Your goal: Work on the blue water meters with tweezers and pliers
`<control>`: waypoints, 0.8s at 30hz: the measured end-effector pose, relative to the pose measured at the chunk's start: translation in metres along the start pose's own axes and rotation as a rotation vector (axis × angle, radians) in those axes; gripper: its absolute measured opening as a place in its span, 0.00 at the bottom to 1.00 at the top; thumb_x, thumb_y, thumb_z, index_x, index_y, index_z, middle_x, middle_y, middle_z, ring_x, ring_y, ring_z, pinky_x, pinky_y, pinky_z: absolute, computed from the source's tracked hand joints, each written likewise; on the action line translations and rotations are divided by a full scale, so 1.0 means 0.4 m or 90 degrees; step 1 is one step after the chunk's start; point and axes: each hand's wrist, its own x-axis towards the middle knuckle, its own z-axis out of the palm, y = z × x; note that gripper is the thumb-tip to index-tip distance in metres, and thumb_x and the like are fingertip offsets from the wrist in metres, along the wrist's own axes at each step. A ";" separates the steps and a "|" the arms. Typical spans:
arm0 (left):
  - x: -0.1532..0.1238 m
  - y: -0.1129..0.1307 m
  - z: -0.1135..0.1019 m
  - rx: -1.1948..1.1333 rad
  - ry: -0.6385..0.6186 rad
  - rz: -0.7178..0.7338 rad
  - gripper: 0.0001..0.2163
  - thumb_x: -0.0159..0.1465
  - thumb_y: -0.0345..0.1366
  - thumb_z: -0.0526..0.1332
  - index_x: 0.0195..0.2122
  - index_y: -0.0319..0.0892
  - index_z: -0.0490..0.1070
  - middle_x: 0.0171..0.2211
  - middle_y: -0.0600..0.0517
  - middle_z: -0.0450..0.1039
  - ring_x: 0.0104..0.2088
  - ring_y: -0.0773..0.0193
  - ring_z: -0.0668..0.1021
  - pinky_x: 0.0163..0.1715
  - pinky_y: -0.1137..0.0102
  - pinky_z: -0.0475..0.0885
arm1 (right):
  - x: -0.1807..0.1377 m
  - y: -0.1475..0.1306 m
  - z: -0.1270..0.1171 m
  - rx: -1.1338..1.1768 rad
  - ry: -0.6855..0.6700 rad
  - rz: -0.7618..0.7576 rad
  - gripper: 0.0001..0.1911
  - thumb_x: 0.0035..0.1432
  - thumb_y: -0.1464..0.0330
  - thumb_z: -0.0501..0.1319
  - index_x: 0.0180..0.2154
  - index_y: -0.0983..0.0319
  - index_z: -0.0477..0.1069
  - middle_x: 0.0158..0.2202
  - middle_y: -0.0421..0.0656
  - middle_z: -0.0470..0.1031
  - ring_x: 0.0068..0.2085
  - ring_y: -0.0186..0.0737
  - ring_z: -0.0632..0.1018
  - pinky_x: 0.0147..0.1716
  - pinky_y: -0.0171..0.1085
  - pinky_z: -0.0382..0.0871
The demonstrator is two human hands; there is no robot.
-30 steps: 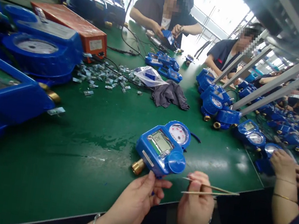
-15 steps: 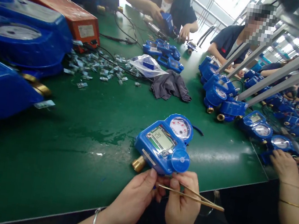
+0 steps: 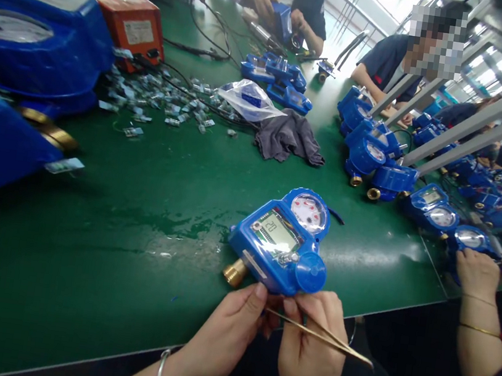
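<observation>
A blue water meter [image 3: 266, 240] with a small display, a round dial and a brass pipe end lies on the green table near its front edge. My right hand [image 3: 315, 346] is closed around gold-coloured tweezers [image 3: 341, 344], whose tips point left toward my other hand. Against the meter's near edge, my left hand [image 3: 226, 328] is closed, with the thumb on top and the fingers curled beneath. Whatever its fingertips pinch is hidden. A round blue cap [image 3: 311, 272] sits at the meter's near right corner.
Large blue meters [image 3: 27, 51] and an orange box [image 3: 134, 25] stand at left. Small clear parts [image 3: 152, 96] lie scattered near a plastic bag [image 3: 249, 97] and grey cloth [image 3: 288, 137]. More meters [image 3: 371, 146] line the right. A co-worker's hand [image 3: 477, 273] works there; others sit opposite.
The view has shifted slightly, and the meter appears a little farther right. The tweezers slant more steeply. Across the table, a co-worker's hand has moved up to the blue part held there.
</observation>
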 end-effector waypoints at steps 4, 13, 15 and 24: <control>-0.002 0.000 0.000 0.011 0.005 -0.008 0.15 0.66 0.44 0.51 0.33 0.39 0.71 0.28 0.52 0.66 0.30 0.67 0.66 0.33 0.69 0.61 | -0.005 0.005 0.008 -0.001 0.004 0.028 0.04 0.60 0.73 0.54 0.32 0.61 0.65 0.29 0.44 0.66 0.33 0.41 0.67 0.33 0.41 0.58; 0.008 -0.005 -0.002 0.077 0.013 0.005 0.20 0.65 0.47 0.50 0.36 0.34 0.71 0.28 0.48 0.69 0.28 0.66 0.68 0.30 0.68 0.62 | 0.004 0.040 0.025 0.485 -0.082 0.376 0.12 0.61 0.63 0.55 0.28 0.61 0.66 0.22 0.36 0.65 0.26 0.33 0.70 0.27 0.34 0.64; 0.009 -0.005 -0.003 0.068 0.009 0.006 0.19 0.66 0.47 0.49 0.37 0.34 0.71 0.30 0.47 0.70 0.29 0.65 0.68 0.30 0.68 0.62 | 0.004 0.043 0.039 0.660 -0.097 0.439 0.11 0.61 0.63 0.56 0.28 0.61 0.65 0.20 0.35 0.63 0.23 0.32 0.70 0.24 0.33 0.64; 0.003 0.003 0.002 0.050 0.014 -0.016 0.19 0.65 0.48 0.51 0.34 0.34 0.70 0.29 0.48 0.68 0.28 0.67 0.68 0.28 0.70 0.62 | -0.034 0.024 0.050 0.519 0.022 0.330 0.08 0.63 0.68 0.53 0.31 0.61 0.67 0.27 0.38 0.67 0.26 0.31 0.70 0.26 0.33 0.65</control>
